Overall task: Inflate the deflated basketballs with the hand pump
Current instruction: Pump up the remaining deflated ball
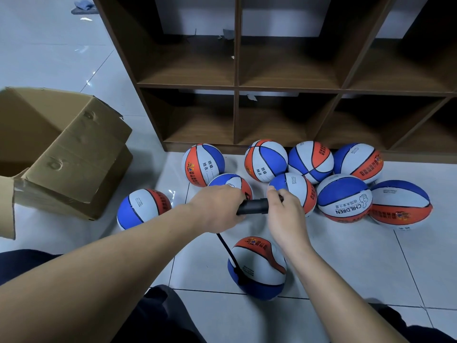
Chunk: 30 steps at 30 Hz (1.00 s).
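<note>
Both hands on the hand pump (pixel 252 206): left hand (pixel 217 206) fingers wrapped round the barrel, right hand (pixel 284 209) pinching its other end, likely ready to stroke. Pump lies level, long axis left-to-right, above the floor (pixel 358 263). Its hose (pixel 226 248) drops to the near basketball (pixel 259 268) between the knees.

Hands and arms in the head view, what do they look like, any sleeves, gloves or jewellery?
Both forearms are bare with no sleeves in view. The left hand and right hand wear no gloves, and no rings, watch or wristbands show. Dark trousers cover the legs below.
</note>
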Motion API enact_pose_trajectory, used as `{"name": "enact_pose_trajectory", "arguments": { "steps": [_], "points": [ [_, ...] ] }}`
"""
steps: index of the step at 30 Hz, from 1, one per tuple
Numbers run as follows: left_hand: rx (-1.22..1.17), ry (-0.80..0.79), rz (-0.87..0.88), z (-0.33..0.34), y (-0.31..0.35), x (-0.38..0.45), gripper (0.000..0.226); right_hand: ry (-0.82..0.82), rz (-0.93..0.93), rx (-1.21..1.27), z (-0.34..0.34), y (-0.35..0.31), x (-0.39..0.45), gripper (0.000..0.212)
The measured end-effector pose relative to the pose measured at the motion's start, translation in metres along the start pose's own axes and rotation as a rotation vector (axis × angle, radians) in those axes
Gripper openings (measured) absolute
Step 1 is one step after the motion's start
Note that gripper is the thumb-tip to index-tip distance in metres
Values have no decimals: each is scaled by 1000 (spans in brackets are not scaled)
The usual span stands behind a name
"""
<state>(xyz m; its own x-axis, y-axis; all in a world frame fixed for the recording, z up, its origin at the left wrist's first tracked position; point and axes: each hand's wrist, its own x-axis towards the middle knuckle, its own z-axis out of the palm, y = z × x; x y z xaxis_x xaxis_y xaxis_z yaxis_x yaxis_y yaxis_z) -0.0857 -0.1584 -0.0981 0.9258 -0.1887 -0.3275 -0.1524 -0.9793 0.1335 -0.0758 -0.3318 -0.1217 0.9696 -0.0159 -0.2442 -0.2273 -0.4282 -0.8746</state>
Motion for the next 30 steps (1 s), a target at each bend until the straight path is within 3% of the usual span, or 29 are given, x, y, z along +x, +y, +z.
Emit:
{"name": "enact_pose_trajectory", "arguments": {
  "steps": [12,21,30],
  "points": [
    [-72,54,29,-6,2,2,17,-30,51,101,-14,-2,15,36],
    [-56,37,-6,-2,-14,5,14,278,161,320,-79,3,45,25],
    [-3,38,-19,0,-10,4,20,407,60,251,-47,3,26,30]
  ]
}}
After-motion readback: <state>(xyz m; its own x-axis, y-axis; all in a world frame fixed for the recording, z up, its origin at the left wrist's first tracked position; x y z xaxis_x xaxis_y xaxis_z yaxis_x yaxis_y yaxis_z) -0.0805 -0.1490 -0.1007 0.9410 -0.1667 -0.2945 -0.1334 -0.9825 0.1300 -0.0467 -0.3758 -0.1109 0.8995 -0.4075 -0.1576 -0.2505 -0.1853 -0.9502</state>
